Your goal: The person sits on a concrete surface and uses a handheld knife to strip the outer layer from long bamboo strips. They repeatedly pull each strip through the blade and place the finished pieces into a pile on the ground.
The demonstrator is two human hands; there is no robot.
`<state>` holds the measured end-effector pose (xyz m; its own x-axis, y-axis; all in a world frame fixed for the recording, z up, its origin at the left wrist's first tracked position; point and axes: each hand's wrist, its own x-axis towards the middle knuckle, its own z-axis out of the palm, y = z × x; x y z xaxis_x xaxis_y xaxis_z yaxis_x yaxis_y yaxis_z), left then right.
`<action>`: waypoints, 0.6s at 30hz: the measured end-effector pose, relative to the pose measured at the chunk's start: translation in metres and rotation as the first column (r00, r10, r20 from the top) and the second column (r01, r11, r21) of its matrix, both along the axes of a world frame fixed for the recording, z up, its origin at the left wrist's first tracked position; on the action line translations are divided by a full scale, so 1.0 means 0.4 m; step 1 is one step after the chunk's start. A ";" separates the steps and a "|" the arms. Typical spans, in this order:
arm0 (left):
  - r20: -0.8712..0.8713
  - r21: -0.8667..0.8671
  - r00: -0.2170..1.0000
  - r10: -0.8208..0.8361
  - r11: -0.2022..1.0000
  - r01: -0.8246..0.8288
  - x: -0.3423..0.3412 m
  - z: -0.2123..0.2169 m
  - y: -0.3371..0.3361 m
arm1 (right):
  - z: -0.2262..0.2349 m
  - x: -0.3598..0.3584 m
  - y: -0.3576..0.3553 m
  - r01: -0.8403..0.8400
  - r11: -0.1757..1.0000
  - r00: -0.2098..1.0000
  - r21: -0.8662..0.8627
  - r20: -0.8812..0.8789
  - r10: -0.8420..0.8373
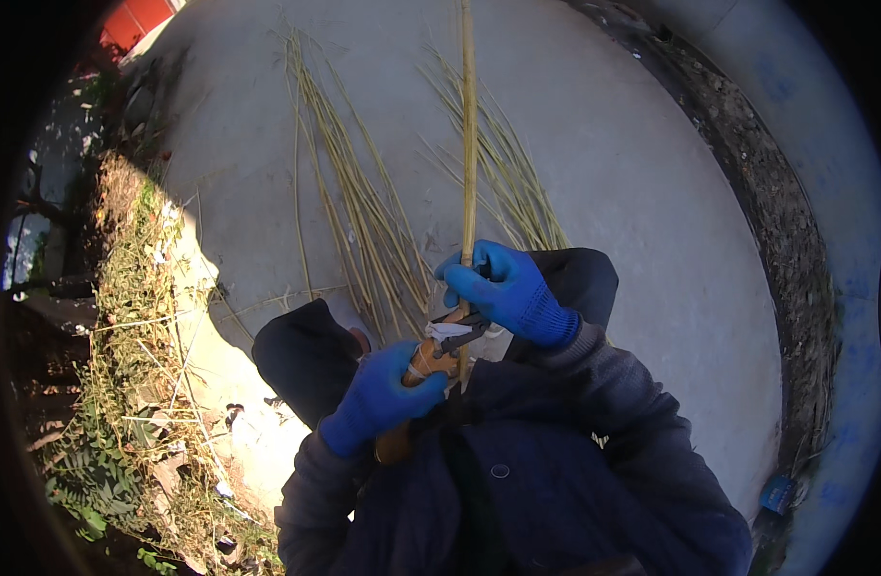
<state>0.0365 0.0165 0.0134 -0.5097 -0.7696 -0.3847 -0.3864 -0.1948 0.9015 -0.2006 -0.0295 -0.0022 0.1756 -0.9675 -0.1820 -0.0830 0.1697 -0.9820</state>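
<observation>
Both my hands wear blue knit gloves. My left hand [378, 392] is closed around a wooden-bodied tool [429, 361] low in front of my body. A dark metal piece [467, 333] and some white wrapping sit at the tool's upper end; its exact kind does not show clearly. Above and to the right, my right hand [513, 293] is closed on a long yellowish cane stalk [469, 134]. The stalk stretches away from me past the top of the view. Its near end passes beside the tool; whether the blade touches it is hidden by my fingers.
Thin stalks lie in two loose bundles on the grey concrete, one [354, 192] left and one [512, 178] right of the held stalk. My knees [301, 360] rise on both sides. Dry plants and debris [138, 384] line the left; a soil strip [776, 211] and wall curve along the right.
</observation>
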 end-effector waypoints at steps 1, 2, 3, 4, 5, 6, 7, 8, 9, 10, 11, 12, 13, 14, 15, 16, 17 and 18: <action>0.050 -0.033 0.998 -0.046 0.998 0.048 -0.001 -0.005 -0.002 | 0.009 -0.014 -0.020 0.015 0.999 0.988 -0.029 0.153 -0.010; 0.070 -0.089 0.995 -0.073 0.993 0.079 -0.001 -0.009 -0.005 | 0.023 -0.023 -0.055 0.042 0.996 0.951 -0.083 0.308 -0.014; 0.120 -0.103 0.987 -0.110 0.987 0.123 -0.006 -0.014 0.002 | 0.041 -0.040 -0.095 0.048 0.983 0.891 -0.176 0.452 0.037; 0.141 -0.136 0.981 -0.132 0.979 0.152 -0.012 -0.017 0.012 | 0.071 -0.072 -0.147 0.103 0.984 0.838 -0.147 0.546 -0.006; 0.182 -0.168 0.971 -0.153 0.969 0.184 -0.016 -0.017 0.021 | 0.111 -0.105 -0.216 0.111 0.976 0.776 -0.185 0.630 0.031; 0.167 -0.177 0.976 -0.142 0.969 0.171 -0.018 -0.015 0.023 | 0.147 -0.121 -0.288 0.244 0.963 0.762 -0.109 0.637 -0.121; 0.170 -0.182 0.977 -0.125 0.971 0.156 -0.019 -0.010 0.024 | 0.183 -0.140 -0.330 0.275 0.955 0.757 -0.113 0.638 -0.142; 0.209 -0.154 0.971 -0.114 0.977 0.147 -0.019 -0.003 0.025 | 0.188 -0.131 -0.330 0.279 0.942 0.770 -0.185 0.629 -0.104; 0.199 -0.259 0.976 -0.090 0.956 0.141 -0.019 0.005 0.010 | 0.193 -0.112 -0.334 0.318 0.926 0.780 -0.205 0.612 -0.133; 0.227 -0.319 0.971 -0.079 0.936 0.150 -0.013 0.014 -0.022 | 0.192 -0.091 -0.336 0.406 0.898 0.777 -0.169 0.581 -0.242; 0.281 -0.345 0.958 -0.059 0.925 0.159 -0.016 0.023 -0.050 | 0.165 -0.041 -0.310 0.439 0.890 0.783 -0.125 0.539 -0.310; 0.191 -0.303 0.981 -0.047 0.947 0.104 -0.023 0.032 -0.078 | 0.149 -0.012 -0.296 0.380 0.922 0.798 -0.078 0.532 -0.284; 0.137 -0.223 0.990 -0.034 0.973 0.064 -0.028 0.044 -0.110 | 0.139 0.000 -0.290 0.329 0.943 0.809 -0.059 0.532 -0.249; 0.046 -0.163 0.999 -0.019 0.986 0.026 -0.036 0.057 -0.132 | 0.134 0.001 -0.289 0.253 0.967 0.820 0.015 0.527 -0.223; 0.010 -0.069 1.000 -0.003 0.998 0.003 -0.048 0.068 -0.143 | 0.132 -0.007 -0.294 0.211 0.973 0.826 -0.096 0.549 -0.125; -0.066 -0.005 0.998 0.020 1.000 -0.020 -0.059 0.077 -0.156 | 0.138 -0.029 -0.307 0.141 0.976 0.832 -0.166 0.555 -0.026; -0.180 0.051 0.983 0.042 0.998 -0.033 -0.068 0.088 -0.172 | 0.148 -0.053 -0.320 0.079 0.956 0.828 -0.281 0.553 0.094; -0.150 0.017 0.988 0.033 0.999 -0.031 -0.072 0.097 -0.188 | 0.153 -0.074 -0.318 0.133 0.951 0.894 -0.281 0.447 0.007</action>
<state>0.0076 -0.0588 0.0523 -0.5373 -0.7816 -0.3167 -0.2402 -0.2181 0.9459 -0.2302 -0.1569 0.0590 0.1063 -0.9749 0.1956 0.3680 -0.1442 -0.9186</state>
